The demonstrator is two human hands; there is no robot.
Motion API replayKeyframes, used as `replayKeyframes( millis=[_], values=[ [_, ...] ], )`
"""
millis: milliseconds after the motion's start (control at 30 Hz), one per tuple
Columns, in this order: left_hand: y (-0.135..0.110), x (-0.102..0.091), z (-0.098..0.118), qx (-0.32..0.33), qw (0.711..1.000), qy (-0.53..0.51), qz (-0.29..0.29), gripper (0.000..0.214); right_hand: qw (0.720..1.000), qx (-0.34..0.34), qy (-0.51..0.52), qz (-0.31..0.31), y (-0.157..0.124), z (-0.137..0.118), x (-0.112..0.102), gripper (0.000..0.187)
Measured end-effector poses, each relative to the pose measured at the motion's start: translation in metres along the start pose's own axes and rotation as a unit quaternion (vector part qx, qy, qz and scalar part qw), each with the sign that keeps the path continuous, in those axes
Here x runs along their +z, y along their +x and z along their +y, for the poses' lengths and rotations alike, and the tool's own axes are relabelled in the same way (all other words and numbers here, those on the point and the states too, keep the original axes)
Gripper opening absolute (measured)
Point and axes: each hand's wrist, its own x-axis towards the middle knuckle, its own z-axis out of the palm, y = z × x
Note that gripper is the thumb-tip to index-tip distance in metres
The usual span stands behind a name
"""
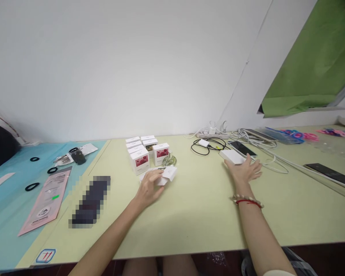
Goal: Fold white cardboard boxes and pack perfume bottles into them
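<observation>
While the pale green surface [195, 214] carries a cluster of small white boxes [145, 152] near its back edge, the left hand [149, 188] rests just in front of them, its grip closed on a small white opened box [168, 174]. The right hand [244, 170], well apart, lies open with fingers spread, fingertips touching a flat white box [231, 156] beside a phone [243, 148].

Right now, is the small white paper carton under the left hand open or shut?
Open, it seems: the small white paper carton lies tipped on the table with a flap sticking out past the left hand.
</observation>
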Motion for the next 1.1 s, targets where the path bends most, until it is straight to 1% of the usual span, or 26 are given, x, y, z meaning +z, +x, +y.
replayKeyframes(
  millis=[33,100,167,233,300,333,367,433,467,533,600,633,700,733,767,800,833,900,933,1000,1033,1100],
  values=[
    [0.001,-0.001,0.002,0.011,1.000,-0.001,-0.028,0.045,1.000,0.001,-0.007,-0.023,0.004,0.007,0.001,0.085],
    [0.002,0.000,0.007,0.021,0.995,0.002,-0.101,0.040,0.998,-0.004,-0.019,-0.065,0.008,0.013,0.001,0.078],
    [0.004,0.000,0.010,0.021,0.985,0.008,-0.172,0.034,0.996,-0.012,-0.017,-0.085,0.007,0.011,0.000,0.068],
    [0.006,0.000,0.011,0.002,0.976,0.014,-0.217,0.037,0.997,-0.023,0.006,-0.067,0.003,-0.002,-0.004,0.063],
    [0.008,-0.001,0.010,-0.024,0.972,0.022,-0.234,0.044,0.997,-0.049,0.050,-0.021,-0.006,-0.024,-0.011,0.061],
    [0.008,-0.002,0.009,-0.038,0.971,0.025,-0.235,0.046,0.994,-0.067,0.080,0.012,-0.012,-0.038,-0.015,0.060],
    [0.008,-0.003,0.007,-0.050,0.971,0.026,-0.232,0.046,0.989,-0.089,0.115,0.031,-0.019,-0.052,-0.020,0.060],
    [0.006,-0.002,0.004,-0.063,0.976,0.030,-0.207,0.048,0.973,-0.143,0.179,0.034,-0.039,-0.082,-0.028,0.058],
    [0.005,-0.001,0.002,-0.064,0.981,0.038,-0.179,0.053,0.962,-0.179,0.203,0.028,-0.053,-0.096,-0.033,0.057],
    [0.002,0.001,-0.002,-0.051,0.992,0.073,-0.093,0.061,0.934,-0.259,0.248,-0.010,-0.084,-0.121,-0.040,0.055],
    [0.001,0.002,-0.006,-0.024,0.991,0.129,-0.004,0.062,0.890,-0.337,0.297,-0.078,-0.119,-0.141,-0.048,0.056],
    [0.001,0.001,-0.007,-0.013,0.987,0.157,0.023,0.059,0.861,-0.375,0.325,-0.111,-0.137,-0.150,-0.052,0.055],
    [0.002,-0.005,-0.009,-0.006,0.979,0.201,0.044,0.051,0.793,-0.443,0.382,-0.172,-0.168,-0.164,-0.060,0.059],
    [0.003,-0.008,-0.010,-0.015,0.976,0.211,0.048,0.047,0.765,-0.454,0.413,-0.193,-0.180,-0.170,-0.064,0.062],
    [0.004,-0.012,-0.010,-0.032,0.976,0.209,0.056,0.042,0.745,-0.448,0.446,-0.210,-0.190,-0.175,-0.067,0.063],
    [0.005,-0.015,-0.010,-0.056,0.977,0.194,0.067,0.038,0.734,-0.431,0.477,-0.220,-0.198,-0.179,-0.069,0.063],
    [0.006,-0.017,-0.009,-0.090,0.979,0.164,0.078,0.033,0.730,-0.402,0.504,-0.227,-0.203,-0.182,-0.071,0.062],
    [0.008,-0.019,-0.006,-0.185,0.976,0.061,0.096,0.030,0.736,-0.332,0.541,-0.236,-0.207,-0.186,-0.072,0.058],
    [0.009,-0.018,-0.003,-0.240,0.965,-0.005,0.104,0.031,0.741,-0.297,0.551,-0.243,-0.206,-0.186,-0.072,0.056],
    [0.012,-0.015,0.003,-0.331,0.927,-0.132,0.116,0.038,0.751,-0.235,0.556,-0.267,-0.203,-0.186,-0.070,0.053],
    [0.014,-0.013,0.007,-0.362,0.906,-0.183,0.122,0.041,0.755,-0.210,0.552,-0.285,-0.201,-0.185,-0.069,0.051],
    [0.016,-0.009,0.013,-0.400,0.871,-0.257,0.125,0.047,0.761,-0.181,0.530,-0.327,-0.196,-0.183,-0.069,0.047]
  ],
)
